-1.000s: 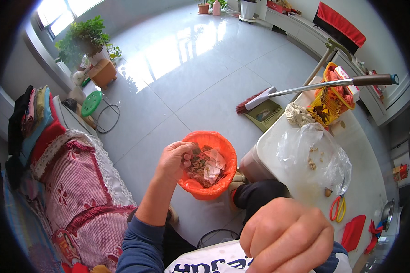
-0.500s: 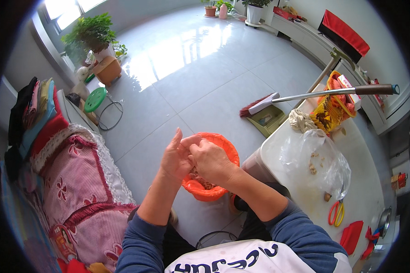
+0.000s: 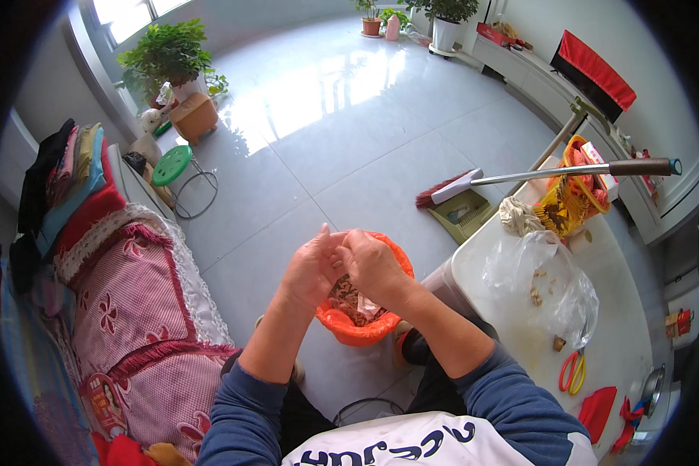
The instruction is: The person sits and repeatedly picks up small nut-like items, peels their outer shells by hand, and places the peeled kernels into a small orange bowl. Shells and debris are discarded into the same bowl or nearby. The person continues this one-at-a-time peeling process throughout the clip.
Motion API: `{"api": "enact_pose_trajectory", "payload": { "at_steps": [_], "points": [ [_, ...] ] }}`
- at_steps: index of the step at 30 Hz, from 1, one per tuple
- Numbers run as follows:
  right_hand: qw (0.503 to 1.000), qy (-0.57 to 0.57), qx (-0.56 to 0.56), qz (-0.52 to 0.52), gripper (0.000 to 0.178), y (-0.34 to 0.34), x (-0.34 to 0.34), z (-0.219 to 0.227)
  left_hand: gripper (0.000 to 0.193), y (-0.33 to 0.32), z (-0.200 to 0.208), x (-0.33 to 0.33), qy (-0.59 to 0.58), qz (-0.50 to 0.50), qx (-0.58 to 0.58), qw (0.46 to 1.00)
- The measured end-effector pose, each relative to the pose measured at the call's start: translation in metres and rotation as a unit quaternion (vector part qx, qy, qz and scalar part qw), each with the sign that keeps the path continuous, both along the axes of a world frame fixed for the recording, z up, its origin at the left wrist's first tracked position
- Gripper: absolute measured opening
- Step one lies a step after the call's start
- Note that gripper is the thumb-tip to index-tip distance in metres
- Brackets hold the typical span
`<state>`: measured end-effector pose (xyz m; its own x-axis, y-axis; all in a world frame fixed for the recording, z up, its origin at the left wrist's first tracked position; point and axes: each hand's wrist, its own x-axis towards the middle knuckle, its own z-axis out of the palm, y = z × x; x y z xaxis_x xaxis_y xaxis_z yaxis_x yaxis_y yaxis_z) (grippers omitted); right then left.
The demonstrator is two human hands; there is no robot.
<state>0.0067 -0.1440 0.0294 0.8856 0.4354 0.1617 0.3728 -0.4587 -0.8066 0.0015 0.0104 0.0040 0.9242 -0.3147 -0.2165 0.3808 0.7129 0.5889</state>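
Note:
Both my hands meet above a bin lined with an orange bag (image 3: pixel 356 334) on the floor. My left hand (image 3: pixel 311 268) is cupped palm up, its thumb raised and fingers stretched out. My right hand (image 3: pixel 377 268) is closed, its fingertips pinched together against the left fingers. Whatever lies between them is too small or hidden to make out. Brown scraps like shells or peelings (image 3: pixel 348 299) and a pale wrapper-like piece (image 3: pixel 368 306) lie in the bin under my hands.
On the white table (image 3: pixel 512 342) at right lie a clear plastic bag (image 3: pixel 512 268) with small pale bits, red-yellow scissors (image 3: pixel 572 373) and a yellow basket (image 3: pixel 561 203). A broom (image 3: pixel 450 190) and dustpan (image 3: pixel 464 217) stand beyond. A pink-covered sofa (image 3: pixel 132 303) and green stool (image 3: pixel 172 165) are at left.
The view has shifted slightly. My right hand's fingertips have moved a little against the left hand, and more of the bin's contents, including the pale piece, now shows.

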Motion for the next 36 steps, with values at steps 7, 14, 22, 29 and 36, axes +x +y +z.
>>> {"api": "enact_pose_trajectory", "payload": {
  "at_steps": [7,14,22,29,36],
  "points": [
    [0.988,-0.057,0.123,-0.071,0.015,-0.006,0.01,0.006,0.012,-0.001,0.0,-0.005,0.04,0.044,0.098,0.993],
    [0.98,0.098,0.161,-0.07,0.013,-0.009,0.01,0.013,0.012,-0.005,0.013,-0.008,-0.001,0.04,0.115,0.993],
    [0.969,0.095,0.209,-0.095,0.012,-0.005,0.01,0.013,0.012,-0.011,0.022,-0.013,-0.069,0.077,0.242,0.965],
    [0.956,0.161,0.243,-0.016,0.013,-0.012,0.012,0.02,0.013,-0.012,0.035,-0.017,-0.066,0.118,0.262,0.956],
    [0.902,0.279,0.327,0.027,0.016,-0.017,0.018,0.015,0.01,-0.006,0.034,-0.014,-0.052,0.103,0.228,0.967]
  ]
}}
